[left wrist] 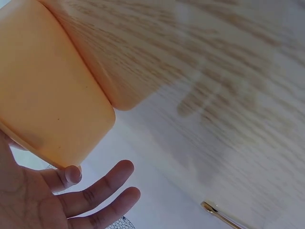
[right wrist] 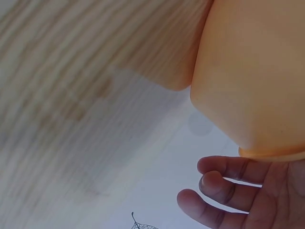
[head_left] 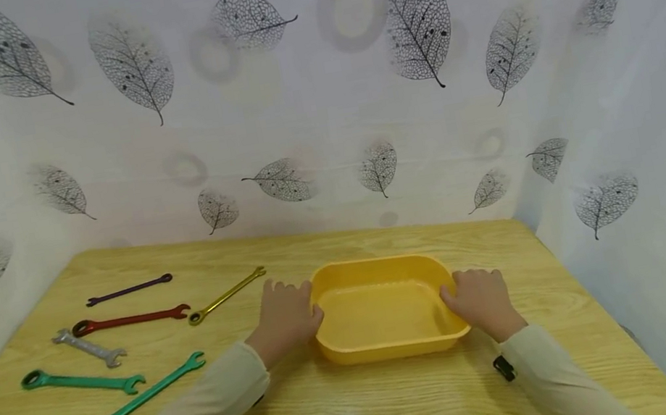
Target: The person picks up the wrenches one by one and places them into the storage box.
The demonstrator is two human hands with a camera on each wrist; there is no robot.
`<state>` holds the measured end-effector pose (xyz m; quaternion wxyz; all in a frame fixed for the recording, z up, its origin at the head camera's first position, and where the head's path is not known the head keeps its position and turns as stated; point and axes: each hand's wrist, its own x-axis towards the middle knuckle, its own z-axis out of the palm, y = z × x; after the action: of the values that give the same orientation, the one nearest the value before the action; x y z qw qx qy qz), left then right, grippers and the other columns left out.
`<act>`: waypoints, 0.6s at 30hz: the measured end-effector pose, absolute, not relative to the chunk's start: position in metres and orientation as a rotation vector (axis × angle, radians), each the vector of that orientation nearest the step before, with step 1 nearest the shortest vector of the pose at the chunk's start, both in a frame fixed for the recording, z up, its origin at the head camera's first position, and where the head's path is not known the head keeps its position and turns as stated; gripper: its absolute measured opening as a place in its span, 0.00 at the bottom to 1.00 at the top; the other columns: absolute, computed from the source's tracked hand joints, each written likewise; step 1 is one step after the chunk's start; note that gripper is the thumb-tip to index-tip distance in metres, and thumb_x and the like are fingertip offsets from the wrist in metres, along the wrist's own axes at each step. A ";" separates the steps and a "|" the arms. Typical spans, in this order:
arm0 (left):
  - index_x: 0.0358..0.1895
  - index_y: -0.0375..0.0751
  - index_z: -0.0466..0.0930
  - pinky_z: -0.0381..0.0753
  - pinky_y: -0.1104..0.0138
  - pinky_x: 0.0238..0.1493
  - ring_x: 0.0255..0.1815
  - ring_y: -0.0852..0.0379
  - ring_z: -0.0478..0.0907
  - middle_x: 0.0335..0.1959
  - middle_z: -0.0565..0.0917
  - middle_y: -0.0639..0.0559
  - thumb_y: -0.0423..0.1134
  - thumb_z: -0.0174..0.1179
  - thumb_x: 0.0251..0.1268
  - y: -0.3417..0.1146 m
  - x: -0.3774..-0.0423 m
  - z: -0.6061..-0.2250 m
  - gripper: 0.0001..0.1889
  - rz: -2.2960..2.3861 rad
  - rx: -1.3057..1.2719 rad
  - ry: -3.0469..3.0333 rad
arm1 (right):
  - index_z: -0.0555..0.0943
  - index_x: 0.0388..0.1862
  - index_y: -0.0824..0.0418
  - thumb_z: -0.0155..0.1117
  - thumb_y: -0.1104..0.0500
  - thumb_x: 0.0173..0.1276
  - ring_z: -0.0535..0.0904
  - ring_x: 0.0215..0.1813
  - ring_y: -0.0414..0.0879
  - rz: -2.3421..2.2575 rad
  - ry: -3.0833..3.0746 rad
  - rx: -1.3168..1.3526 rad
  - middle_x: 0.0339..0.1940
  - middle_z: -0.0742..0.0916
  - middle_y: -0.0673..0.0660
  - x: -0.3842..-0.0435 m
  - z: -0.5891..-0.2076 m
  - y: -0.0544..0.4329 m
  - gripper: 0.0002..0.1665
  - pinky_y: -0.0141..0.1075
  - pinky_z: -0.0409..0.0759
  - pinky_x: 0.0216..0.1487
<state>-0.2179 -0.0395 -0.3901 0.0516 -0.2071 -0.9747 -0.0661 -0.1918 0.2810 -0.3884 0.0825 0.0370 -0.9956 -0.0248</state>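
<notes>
A shallow yellow plastic basin (head_left: 390, 312) with rounded corners sits on the wooden table (head_left: 419, 406), with nothing inside it. My left hand (head_left: 286, 319) grips its left rim, thumb over the edge and index finger against the outside. In the left wrist view the other fingers (left wrist: 102, 191) stretch out past the basin's wall (left wrist: 57, 90). At the opposite end, my right hand (head_left: 482, 298) holds the right rim, with its thumb over the edge too. The right wrist view shows that hand's fingers (right wrist: 231, 188) below the rim, outside the wall (right wrist: 252, 76).
Left of the basin lie several combination wrenches: purple (head_left: 129, 291), red (head_left: 130, 320), yellow (head_left: 227, 295), and two green ones, one nearer (head_left: 140, 400) and one farther (head_left: 84, 382). A silver open-end wrench (head_left: 89, 347) lies among them. A leaf-patterned curtain (head_left: 317, 114) borders the table.
</notes>
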 end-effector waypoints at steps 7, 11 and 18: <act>0.46 0.36 0.74 0.67 0.43 0.57 0.37 0.41 0.78 0.32 0.82 0.40 0.47 0.48 0.62 -0.046 -0.215 -0.392 0.18 -0.155 -0.630 -2.940 | 0.76 0.21 0.61 0.52 0.48 0.66 0.72 0.20 0.51 -0.063 -2.979 0.108 0.16 0.78 0.57 -0.191 -0.387 0.273 0.21 0.51 0.71 0.29; 0.47 0.35 0.75 0.67 0.43 0.58 0.39 0.40 0.78 0.33 0.83 0.39 0.46 0.50 0.62 -0.050 -0.214 -0.390 0.18 -0.147 -0.627 -2.967 | 0.76 0.22 0.62 0.52 0.48 0.66 0.74 0.22 0.53 -0.072 -2.974 0.103 0.18 0.80 0.58 -0.189 -0.387 0.267 0.20 0.51 0.72 0.31; 0.52 0.37 0.74 0.67 0.43 0.58 0.39 0.41 0.78 0.34 0.83 0.40 0.47 0.49 0.63 -0.059 -0.215 -0.391 0.21 -0.148 -0.634 -2.972 | 0.75 0.20 0.62 0.52 0.48 0.66 0.75 0.23 0.55 -0.091 -2.980 0.093 0.18 0.80 0.61 -0.186 -0.387 0.258 0.21 0.52 0.72 0.31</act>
<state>-0.2151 -0.0591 -0.3907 0.0496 -0.2082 -0.9756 -0.0486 -0.1863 0.2576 -0.3868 0.0794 0.0311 -0.9959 -0.0304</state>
